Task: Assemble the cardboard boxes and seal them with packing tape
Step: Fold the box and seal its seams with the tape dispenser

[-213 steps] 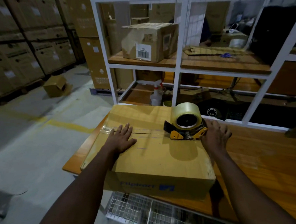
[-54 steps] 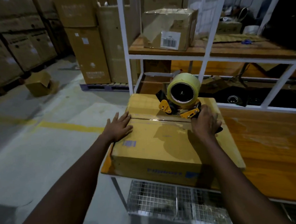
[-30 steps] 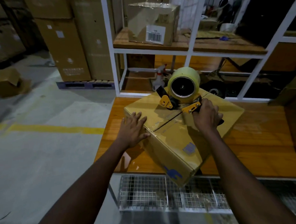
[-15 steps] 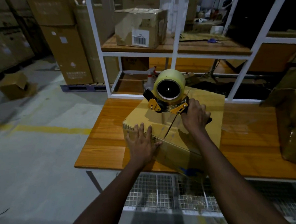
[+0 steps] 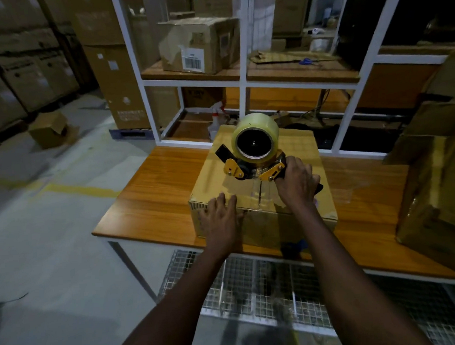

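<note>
Head view. Cardboard box [image 5: 299,147] closed, flaps down, sitting on wooden table [image 5: 153,192], toward table's left end, near face close to the near edge. Blue print on the near face, partly hidden by the R arm.

Tape dispenser [image 5: 255,168] w/ orange side plates resting on box top, roughly at centre, over the middle seam. Pale yellow tape roll [image 5: 256,141] upright on it, dark core facing the camera. Shiny clear tape strip [image 5: 260,194] on the seam betw. dispenser and box's near edge.

Right hand [image 5: 297,184] wrapped round dispenser handle, fingers curled, firm grip. Left hand [image 5: 221,220] flat, fingers straight and slightly spread, pressing on box's near-left top edge; nothing held.

Beyond the table: white shelf frame [image 5: 242,81] w/ wooden boards. Taped carton w/ barcode label [image 5: 201,44] on upper left board; blue-handled scissors [image 5: 306,60] on upper right board. Spray bottle [image 5: 215,120] low, just behind the box.

Big carton [image 5: 437,182] at table's right end. Wire mesh rack [image 5: 253,284] under the table. Far left on the floor: small open carton [image 5: 51,128], yellow floor line [image 5: 82,190], stacked cartons [image 5: 17,64] behind.
</note>
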Tool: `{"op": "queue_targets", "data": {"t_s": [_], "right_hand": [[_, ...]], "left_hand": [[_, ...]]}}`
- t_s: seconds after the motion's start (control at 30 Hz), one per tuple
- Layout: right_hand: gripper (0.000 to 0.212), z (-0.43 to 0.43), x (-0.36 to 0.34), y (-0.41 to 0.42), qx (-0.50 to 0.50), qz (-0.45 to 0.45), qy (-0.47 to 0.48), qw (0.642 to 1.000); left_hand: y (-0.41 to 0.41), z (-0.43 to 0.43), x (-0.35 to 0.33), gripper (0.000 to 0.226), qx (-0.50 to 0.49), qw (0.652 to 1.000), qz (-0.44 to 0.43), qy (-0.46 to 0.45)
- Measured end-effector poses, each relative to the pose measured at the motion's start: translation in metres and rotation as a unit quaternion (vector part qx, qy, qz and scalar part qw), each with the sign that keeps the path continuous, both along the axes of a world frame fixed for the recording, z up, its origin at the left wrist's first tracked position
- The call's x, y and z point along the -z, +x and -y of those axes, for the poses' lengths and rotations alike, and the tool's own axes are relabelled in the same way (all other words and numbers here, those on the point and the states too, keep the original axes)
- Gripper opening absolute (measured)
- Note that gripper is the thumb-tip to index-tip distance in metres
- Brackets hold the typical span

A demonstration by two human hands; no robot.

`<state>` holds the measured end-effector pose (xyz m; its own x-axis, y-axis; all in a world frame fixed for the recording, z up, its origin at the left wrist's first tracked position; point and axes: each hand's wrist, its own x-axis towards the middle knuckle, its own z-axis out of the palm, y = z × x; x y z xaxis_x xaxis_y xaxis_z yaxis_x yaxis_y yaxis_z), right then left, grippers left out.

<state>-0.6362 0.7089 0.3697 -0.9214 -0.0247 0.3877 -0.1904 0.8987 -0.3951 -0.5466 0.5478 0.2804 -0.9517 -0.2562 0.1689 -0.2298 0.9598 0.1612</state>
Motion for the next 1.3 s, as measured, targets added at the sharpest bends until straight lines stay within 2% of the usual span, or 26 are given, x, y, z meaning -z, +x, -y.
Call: {"op": "queue_targets", "data": {"t_s": [0.07, 0.13, 0.2, 0.27, 0.3, 0.33, 0.4, 0.43, 0.47, 0.53, 0.6, 0.7, 0.87, 1.13, 1.3], "right_hand": [[0.029, -0.008, -0.003, 0.003, -0.009, 0.003, -0.005, 1.000], [0.029, -0.012, -0.006, 0.008, -0.016, 0.002, -0.001, 1.000], [0.028, -0.012, -0.010, 0.015, -0.020, -0.001, 0.002, 1.000], [0.030, -0.008, -0.013, 0.022, -0.024, -0.005, 0.012, 1.000], [0.031, -0.005, -0.015, 0.026, -0.026, -0.011, 0.023, 0.999], [0.032, 0.000, -0.016, 0.030, -0.026, -0.016, 0.035, 0.999], [0.034, 0.009, -0.018, 0.038, -0.023, -0.021, 0.051, 0.998], [0.035, 0.013, -0.018, 0.042, -0.022, -0.020, 0.055, 0.998], [0.035, 0.018, -0.018, 0.046, -0.022, -0.017, 0.058, 0.998], [0.037, 0.026, -0.018, 0.053, -0.022, -0.014, 0.065, 0.998], [0.038, 0.033, -0.016, 0.057, -0.012, -0.012, 0.058, 0.998], [0.039, 0.044, -0.013, 0.062, 0.005, -0.001, 0.035, 0.999], [0.037, 0.058, -0.013, 0.069, 0.023, 0.003, 0.022, 0.999], [0.027, 0.070, -0.020, 0.068, 0.052, 0.011, 0.001, 0.999], [0.022, 0.078, -0.021, 0.069, 0.053, 0.009, -0.025, 0.998]], "left_hand": [[0.006, -0.007, -0.001, 0.060, -0.004, 0.999, -0.046, 0.016], [0.009, -0.008, -0.008, 0.060, -0.004, 0.994, -0.088, 0.071], [0.006, 0.000, -0.015, 0.054, -0.021, 0.981, -0.108, 0.161], [0.002, 0.013, -0.025, 0.051, -0.050, 0.947, -0.129, 0.291], [0.001, 0.018, -0.033, 0.053, -0.062, 0.912, -0.139, 0.381], [0.001, 0.022, -0.041, 0.055, -0.077, 0.863, -0.152, 0.475], [0.002, 0.028, -0.055, 0.053, -0.098, 0.726, -0.166, 0.660], [0.004, 0.030, -0.062, 0.050, -0.104, 0.651, -0.161, 0.734], [0.007, 0.032, -0.067, 0.048, -0.113, 0.593, -0.156, 0.782], [0.013, 0.037, -0.069, 0.046, -0.124, 0.526, -0.156, 0.827], [0.018, 0.044, -0.068, 0.044, -0.116, 0.495, -0.169, 0.845], [0.020, 0.057, -0.068, 0.042, -0.099, 0.475, -0.169, 0.858], [0.020, 0.073, -0.071, 0.040, -0.064, 0.484, -0.153, 0.860], [0.019, 0.080, -0.075, 0.045, 0.005, 0.573, -0.154, 0.805], [0.019, 0.084, -0.052, 0.046, -0.033, 0.551, -0.125, 0.825]]}}
